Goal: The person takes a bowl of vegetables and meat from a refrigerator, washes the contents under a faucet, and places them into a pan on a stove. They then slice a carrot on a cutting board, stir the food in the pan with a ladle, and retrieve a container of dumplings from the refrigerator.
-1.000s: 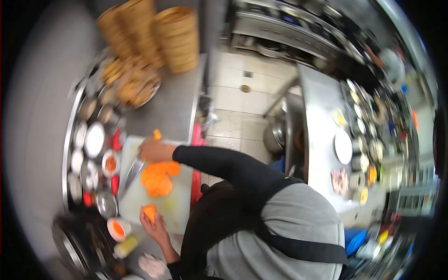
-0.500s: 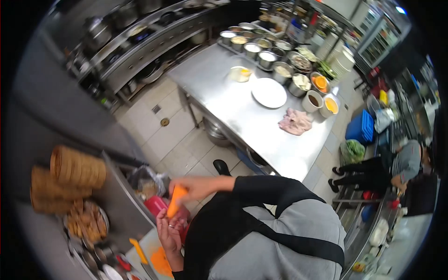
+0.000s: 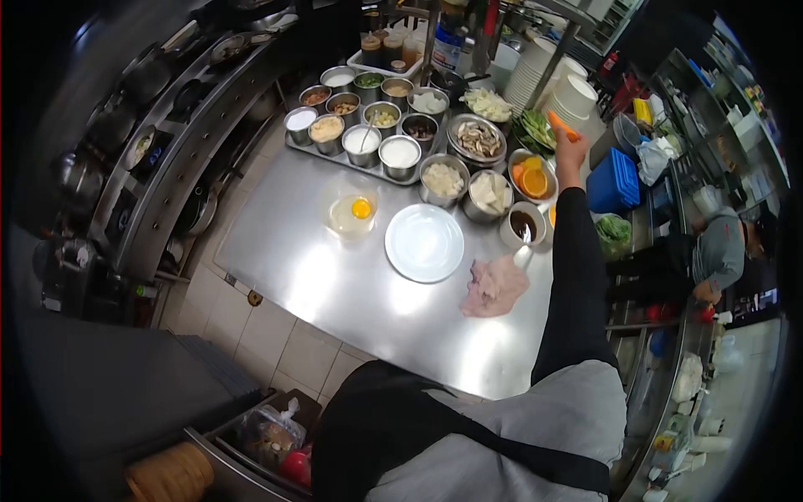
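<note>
My right hand [image 3: 572, 152] is stretched out over the far right of the steel table, closed on an orange carrot [image 3: 563, 126]. Just below the hand stands a metal bowl [image 3: 548, 194] with orange slices [image 3: 533, 181]. Leafy greens [image 3: 533, 132] lie close to the left of the carrot. A cup of dark sauce [image 3: 523, 224] with a spoon is nearer to me, and a yellow-filled cup is mostly hidden behind my sleeve. My left hand is out of view.
On the steel table [image 3: 293, 268] are a white plate [image 3: 424, 243], a cracked egg [image 3: 361, 208] in a clear dish, raw meat [image 3: 495, 286] and several metal tubs of ingredients. Stacked white bowls [image 3: 572, 98] stand behind. Another person [image 3: 719, 255] works at the right.
My right hand has swung from the lower left across to the far right of the table, carrying the carrot. The left hand has left the view, and the camera has turned toward the table.
</note>
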Available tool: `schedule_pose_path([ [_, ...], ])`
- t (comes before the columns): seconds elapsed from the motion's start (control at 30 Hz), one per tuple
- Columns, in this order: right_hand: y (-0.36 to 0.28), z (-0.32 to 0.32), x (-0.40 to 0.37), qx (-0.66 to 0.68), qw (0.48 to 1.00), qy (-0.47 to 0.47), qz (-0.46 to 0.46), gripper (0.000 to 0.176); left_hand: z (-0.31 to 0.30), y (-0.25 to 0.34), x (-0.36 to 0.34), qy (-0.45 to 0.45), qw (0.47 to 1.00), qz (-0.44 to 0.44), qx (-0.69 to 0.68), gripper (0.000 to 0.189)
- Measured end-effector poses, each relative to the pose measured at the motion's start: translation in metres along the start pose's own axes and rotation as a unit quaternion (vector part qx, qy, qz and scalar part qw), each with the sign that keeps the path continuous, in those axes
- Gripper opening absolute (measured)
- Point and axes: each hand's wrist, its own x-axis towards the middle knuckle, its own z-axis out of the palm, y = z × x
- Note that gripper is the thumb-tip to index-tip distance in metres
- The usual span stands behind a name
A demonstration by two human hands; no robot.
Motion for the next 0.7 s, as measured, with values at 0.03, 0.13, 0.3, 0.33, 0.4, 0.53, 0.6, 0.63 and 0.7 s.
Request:
schedule_pose_path([
  [0.03, 0.045, 0.019, 0.025, -0.025, 0.999, 0.015, -0.032, 0.034, -0.007, 0.011, 0.013, -0.008, 1.000, 0.023, 0.008, 0.017],
  [0.13, 0.135, 0.021, 0.080, -0.393, 0.793, -0.033, -0.464, 0.017, -0.026, 0.048, 0.040, -0.016, 0.998, 0.036, -0.051, 0.011],
  [0.3, 0.190, 0.075, 0.108, -0.282, 0.861, -0.337, -0.255, 0.042, -0.026, 0.174, 0.058, 0.069, 0.995, 0.021, 0.071, 0.030],
  [0.33, 0.162, 0.080, 0.095, -0.129, 0.952, -0.270, 0.066, 0.044, -0.028, 0.178, 0.067, 0.063, 0.996, -0.017, 0.052, 0.031],
  [0.4, 0.099, 0.066, 0.076, -0.243, 0.945, -0.219, 0.014, 0.057, -0.035, 0.187, 0.085, 0.058, 0.997, -0.034, 0.032, 0.032],
  [0.53, -0.040, 0.058, 0.013, -0.251, 0.953, -0.116, -0.128, 0.061, -0.042, 0.182, 0.125, 0.052, 0.994, -0.099, 0.009, 0.036],
  [0.6, -0.112, 0.068, -0.032, -0.107, 0.979, -0.130, -0.114, 0.055, -0.051, 0.175, 0.149, 0.068, 0.995, -0.065, 0.015, 0.035],
  [0.63, -0.170, 0.068, -0.067, 0.036, 0.984, -0.142, -0.097, 0.048, -0.057, 0.173, 0.163, 0.081, 0.996, -0.031, 0.025, 0.035],
  [0.7, -0.270, 0.071, -0.135, 0.113, 0.969, -0.185, -0.117, 0.034, -0.075, 0.169, 0.195, 0.076, 0.996, -0.044, -0.007, 0.032],
])
